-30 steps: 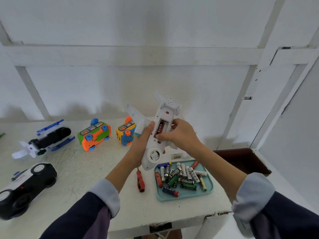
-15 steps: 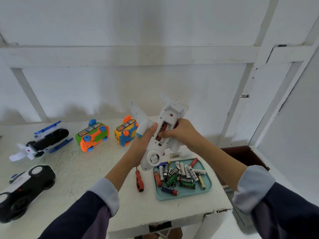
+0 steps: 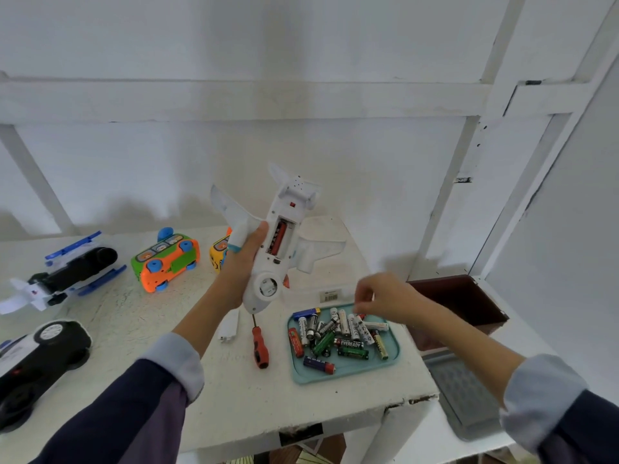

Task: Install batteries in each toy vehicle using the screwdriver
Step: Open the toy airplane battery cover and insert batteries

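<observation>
1. Risk, first: toy plane (image 3: pixel 268 259) is held up off the table in one hand only, belly toward the camera, battery bay open with one red cell seated. If the hold tilts, that cell could drop out (judgement, nothing retains it yet).
2. Second risk: a cell put in with the wrong polarity, since the batteries (image 3: pixel 338 333) lie mixed in the teal tray (image 3: pixel 392 360).
3. Left hand (image 3: pixel 243 262) wraps the fuselage, thumb up beside the bay, wing above the grip.
4. Right hand (image 3: pixel 385 298) hovers over the tray, below and right of the plane, fingers loosely curled; whether they pinch a cell, cannot tell.
5. Screwdriver (image 3: pixel 259 346) lies on the table below the held plane, bay cover (image 3: pixel 230 327) just beside it, both untouched.
</observation>
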Demonstrator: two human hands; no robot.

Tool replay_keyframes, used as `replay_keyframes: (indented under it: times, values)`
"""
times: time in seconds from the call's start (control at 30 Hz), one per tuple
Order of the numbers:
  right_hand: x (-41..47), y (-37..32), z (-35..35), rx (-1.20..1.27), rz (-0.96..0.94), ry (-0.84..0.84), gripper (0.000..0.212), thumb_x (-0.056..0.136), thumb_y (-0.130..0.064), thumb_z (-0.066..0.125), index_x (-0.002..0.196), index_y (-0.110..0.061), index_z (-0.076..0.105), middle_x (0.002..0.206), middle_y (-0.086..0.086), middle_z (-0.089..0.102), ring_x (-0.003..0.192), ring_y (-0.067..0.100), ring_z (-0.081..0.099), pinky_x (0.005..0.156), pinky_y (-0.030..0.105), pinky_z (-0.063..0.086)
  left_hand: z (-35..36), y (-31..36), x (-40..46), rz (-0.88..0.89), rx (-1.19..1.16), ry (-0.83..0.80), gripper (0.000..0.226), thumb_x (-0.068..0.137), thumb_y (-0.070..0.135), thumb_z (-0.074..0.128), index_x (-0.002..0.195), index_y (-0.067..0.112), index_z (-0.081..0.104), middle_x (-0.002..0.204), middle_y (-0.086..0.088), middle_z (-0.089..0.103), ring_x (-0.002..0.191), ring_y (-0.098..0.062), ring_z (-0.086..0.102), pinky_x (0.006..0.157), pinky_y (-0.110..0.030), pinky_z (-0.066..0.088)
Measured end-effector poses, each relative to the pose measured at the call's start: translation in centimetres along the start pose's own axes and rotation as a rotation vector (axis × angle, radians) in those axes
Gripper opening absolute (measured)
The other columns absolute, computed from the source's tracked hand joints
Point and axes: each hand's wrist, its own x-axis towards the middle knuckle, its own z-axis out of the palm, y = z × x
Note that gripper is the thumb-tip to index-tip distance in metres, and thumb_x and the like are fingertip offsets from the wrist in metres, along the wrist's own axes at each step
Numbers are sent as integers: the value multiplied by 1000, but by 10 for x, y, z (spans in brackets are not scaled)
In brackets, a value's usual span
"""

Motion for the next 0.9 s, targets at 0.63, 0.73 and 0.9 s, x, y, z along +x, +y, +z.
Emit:
replay_keyframes:
  times: [0.63,0.73,0.9]
  values:
    - [-8,-22,-5,475,55,73,12,89,-17,60,87,-6,57,80,9,66,57,10,54,55,18,47,10,-2,-6,-1,-85,-45,31,97,35,45,101,9,60,69,-12,65,49,-22,62,42,-29,51]
    - [-10,-42,-35,827,-81,152,3,90,-6,56,89,-4,54,76,10,70,49,11,54,46,19,44,12,1,-6,6,-94,-44,31,97,36,45,104,9,60,69,-11,67,51,-21,63,43,-29,52]
    - [-2,-69,-54,1067,-210,338,6,86,2,60,85,-2,56,82,22,69,53,18,61,51,23,50,16,-2,-5,11,-71,-13,38,95,38,49,114,8,61,82,-13,68,59,-21,65,48,-30,53]
